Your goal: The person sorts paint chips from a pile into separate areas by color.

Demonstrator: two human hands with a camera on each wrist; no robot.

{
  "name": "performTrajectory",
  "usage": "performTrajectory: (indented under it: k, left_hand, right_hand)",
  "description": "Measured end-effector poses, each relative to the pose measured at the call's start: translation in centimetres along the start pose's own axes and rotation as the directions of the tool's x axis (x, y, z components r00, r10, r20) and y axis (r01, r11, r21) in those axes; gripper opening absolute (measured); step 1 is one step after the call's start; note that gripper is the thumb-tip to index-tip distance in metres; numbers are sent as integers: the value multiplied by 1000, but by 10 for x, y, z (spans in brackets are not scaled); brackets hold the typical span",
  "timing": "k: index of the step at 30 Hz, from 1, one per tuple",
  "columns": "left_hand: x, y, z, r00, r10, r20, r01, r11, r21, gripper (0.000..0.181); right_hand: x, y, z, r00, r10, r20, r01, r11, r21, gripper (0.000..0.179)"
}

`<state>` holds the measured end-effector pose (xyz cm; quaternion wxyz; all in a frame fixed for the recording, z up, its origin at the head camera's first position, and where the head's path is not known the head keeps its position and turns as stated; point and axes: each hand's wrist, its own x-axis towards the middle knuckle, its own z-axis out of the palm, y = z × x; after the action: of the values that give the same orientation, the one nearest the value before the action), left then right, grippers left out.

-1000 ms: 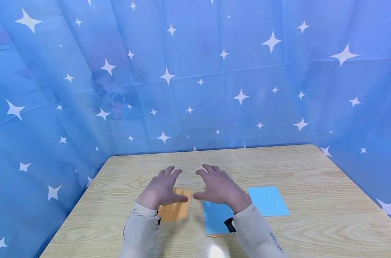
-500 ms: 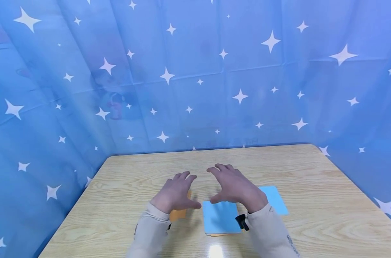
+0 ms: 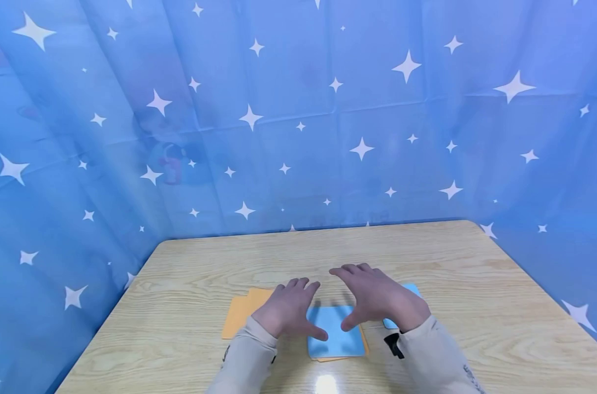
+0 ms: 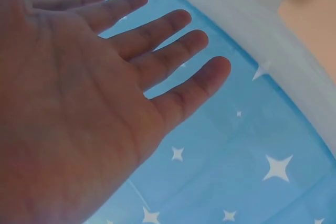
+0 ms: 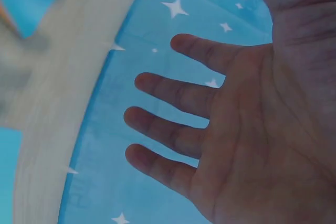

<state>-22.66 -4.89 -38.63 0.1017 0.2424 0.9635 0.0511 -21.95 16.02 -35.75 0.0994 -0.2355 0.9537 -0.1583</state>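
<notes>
Both hands hover above the table with palms facing each other and fingers spread, holding nothing. My left hand is over the left edge of the middle stack, whose top is a blue square card with orange edges showing beneath it. My right hand is over the stack's right side, thumb overlapping the blue card in the head view. Orange cards lie to the left, partly hidden by the left hand. Another blue card lies to the right, mostly behind the right hand. Each wrist view shows a bare palm with extended fingers.
The light wood table has rounded far corners. A blue curtain with white stars hangs behind it and along both sides. A bright light reflection shows near the table's front.
Both hands have moved right and slightly nearer, from between the orange cards and the stack to over the stack. More of the orange cards shows. The cards stay put.
</notes>
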Motion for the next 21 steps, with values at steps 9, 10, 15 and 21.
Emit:
performTrajectory:
  k: [9, 10, 15, 21]
  left_hand:
    - [5, 2, 12, 999, -10, 49, 8, 999, 36, 105]
    - [6, 2, 13, 999, -7, 52, 5, 999, 49, 105]
    - [9, 2, 18, 998, 15, 59, -18, 998, 53, 101]
    - [13, 3, 21, 999, 16, 44, -18, 999, 30, 92]
  right_hand:
    - [6, 14, 26, 995, 20, 96, -14, 998, -58, 104]
    - [8, 14, 29, 994, 30, 108, -24, 998, -60, 105]
    - [14, 12, 42, 988, 58, 144, -46, 995, -86, 108]
    - [17, 10, 47, 988, 59, 142, -47, 995, -86, 101]
